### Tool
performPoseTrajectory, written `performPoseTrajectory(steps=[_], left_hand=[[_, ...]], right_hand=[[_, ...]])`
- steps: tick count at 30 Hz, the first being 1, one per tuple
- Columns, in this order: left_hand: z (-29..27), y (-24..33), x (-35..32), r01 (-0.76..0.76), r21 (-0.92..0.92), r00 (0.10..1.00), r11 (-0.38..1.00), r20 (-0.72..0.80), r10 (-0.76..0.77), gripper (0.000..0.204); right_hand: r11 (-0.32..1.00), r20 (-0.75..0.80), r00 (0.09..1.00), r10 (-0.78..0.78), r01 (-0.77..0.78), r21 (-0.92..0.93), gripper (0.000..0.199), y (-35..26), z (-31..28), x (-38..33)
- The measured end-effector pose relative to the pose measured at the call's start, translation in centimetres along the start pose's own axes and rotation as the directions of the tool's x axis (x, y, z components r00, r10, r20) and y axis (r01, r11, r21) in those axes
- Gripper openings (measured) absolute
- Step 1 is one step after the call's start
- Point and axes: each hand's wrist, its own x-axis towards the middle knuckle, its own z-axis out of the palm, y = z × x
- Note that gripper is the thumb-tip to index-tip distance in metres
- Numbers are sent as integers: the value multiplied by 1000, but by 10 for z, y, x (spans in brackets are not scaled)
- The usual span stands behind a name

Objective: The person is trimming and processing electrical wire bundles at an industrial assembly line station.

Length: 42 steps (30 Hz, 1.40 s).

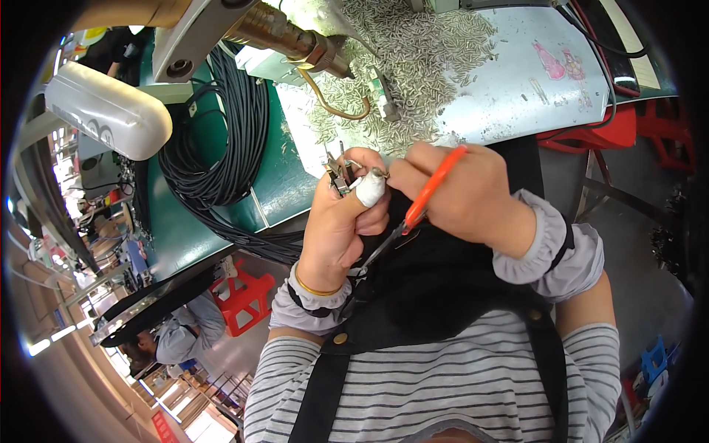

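My left hand (325,232) is closed around a few small metal connector pieces (338,177) that stick up between thumb and fingers. White tape (371,190) wraps the thumb. Against that thumb tip, the fingertips of my right hand (473,196) pinch together; whatever lies between them is too small to make out. A slim tool with an orange handle (428,193) is also in my right hand, its narrow grey metal end (385,245) slanting down toward my left wrist. Both hands are above my black apron (421,284), just off the table's near edge.
A heap of small silvery metal parts (406,52) covers much of a white sheet (517,81). A machine head with a brass-coloured nozzle (295,44) overhangs it. Coiled black cable (255,140) lies on the green table (281,188). Red stools (244,299) stand nearby; another person (188,336) sits at left.
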Motion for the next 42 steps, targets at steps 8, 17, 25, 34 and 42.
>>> performPoseTrajectory(steps=[8,17,25,34,42], left_hand=[[6,4,-4,54,83,993,995,-109,-44,11],[10,-21,0,-511,736,766,444,156,624,15],[12,4,-2,24,232,989,972,-150,11,16],[19,-1,-3,-164,386,952,908,-179,248,15],[2,15,21,42,188,995,981,-92,-25,10]], right_hand=[[821,-48,904,-426,364,-441,29,4,-14,-3],[877,-183,932,-312,209,-432,14,-3,5,-9],[793,-163,923,349,-197,577,9,-12,15,-14],[898,152,886,437,-423,-117,26,-14,-1,-22],[882,175,886,430,-453,129,26,-4,12,-23]])
